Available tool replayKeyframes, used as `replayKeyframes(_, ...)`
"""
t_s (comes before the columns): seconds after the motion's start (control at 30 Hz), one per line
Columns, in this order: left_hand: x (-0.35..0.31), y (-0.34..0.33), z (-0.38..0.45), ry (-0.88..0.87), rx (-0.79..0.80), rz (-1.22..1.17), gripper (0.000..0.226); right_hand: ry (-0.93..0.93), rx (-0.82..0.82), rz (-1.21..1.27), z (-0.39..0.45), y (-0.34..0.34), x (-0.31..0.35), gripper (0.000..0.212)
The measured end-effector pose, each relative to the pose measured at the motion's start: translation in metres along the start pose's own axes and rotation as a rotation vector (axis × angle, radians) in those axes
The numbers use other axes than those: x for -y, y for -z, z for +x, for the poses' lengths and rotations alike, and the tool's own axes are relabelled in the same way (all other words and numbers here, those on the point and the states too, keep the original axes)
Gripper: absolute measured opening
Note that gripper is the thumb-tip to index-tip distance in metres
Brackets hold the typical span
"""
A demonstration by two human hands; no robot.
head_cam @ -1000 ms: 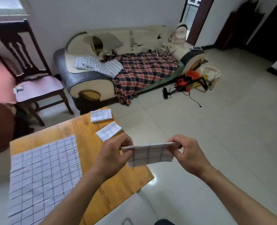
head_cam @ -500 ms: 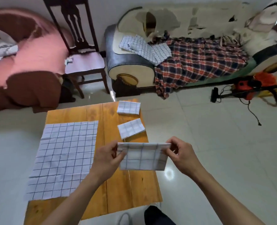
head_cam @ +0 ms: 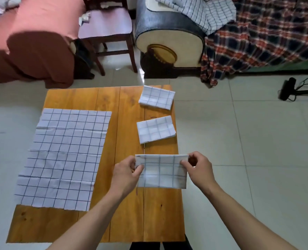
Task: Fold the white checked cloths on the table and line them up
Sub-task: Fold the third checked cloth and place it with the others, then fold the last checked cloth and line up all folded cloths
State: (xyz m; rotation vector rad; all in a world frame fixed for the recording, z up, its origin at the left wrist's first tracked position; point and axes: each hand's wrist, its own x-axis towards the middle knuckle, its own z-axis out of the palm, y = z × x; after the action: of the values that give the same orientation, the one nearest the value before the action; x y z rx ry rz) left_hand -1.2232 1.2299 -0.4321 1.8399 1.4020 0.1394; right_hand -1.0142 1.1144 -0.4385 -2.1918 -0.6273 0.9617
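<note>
Over wooden table (head_cam: 77, 98), both hands (head_cam: 163, 170) pinch folded white checked cloth (head_cam: 161, 175).

Beyond the table, a wooden chair (head_cam: 106, 31) stands between a pink-covered sofa (head_cam: 32, 38) and a couch (head_cam: 169, 33) draped with a plaid blanket (head_cam: 261, 38) (red and navy).

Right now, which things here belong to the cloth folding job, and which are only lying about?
Job:
- folded cloth pinched by left hand and right hand
- two folded cloths on the table
- unfolded cloth

Lying about:
- wooden chair
- plaid blanket
- checked cloths on the sofa
</note>
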Motion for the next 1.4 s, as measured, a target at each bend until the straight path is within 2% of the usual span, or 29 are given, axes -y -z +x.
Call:
replayKeyframes(0.13,0.041,-0.04,0.044,0.04,0.007,0.042,0.023,-0.075,-0.03,-0.017,0.045,-0.041,-0.04,0.008)
replayKeyframes(0.33,0.084,-0.078,0.077,0.063,0.044,0.103,0.015,-0.083,-0.08,-0.064,0.079,-0.088,-0.078,0.007)
replayKeyframes(0.5,0.092,-0.082,0.084,0.109,0.03,-0.014,0.03,-0.116,-0.152,0.039,0.09,-0.088,-0.084,0.014)
replayKeyframes(0.73,0.098,-0.077,0.077,0.104,0.002,0.012,0.028,-0.112,0.003,-0.13,0.094,-0.075,-0.076,0.035)
replayKeyframes(0.9,0.085,-0.06,0.068,0.02,0.01,0.024,0.029,-0.005,0.035,-0.256,0.075,-0.06,-0.046,0.04)
replayKeyframes(1.13,0.039,-0.002,0.05,-0.171,0.057,0.133,0.053,0.237,0.196,-0.58,0.028,-0.028,0.021,0.059)
replayKeyframes(1.4,-0.003,0.097,-0.041,-0.255,-0.088,0.219,0.061,0.451,0.184,-0.703,-0.059,0.012,0.11,0.065)
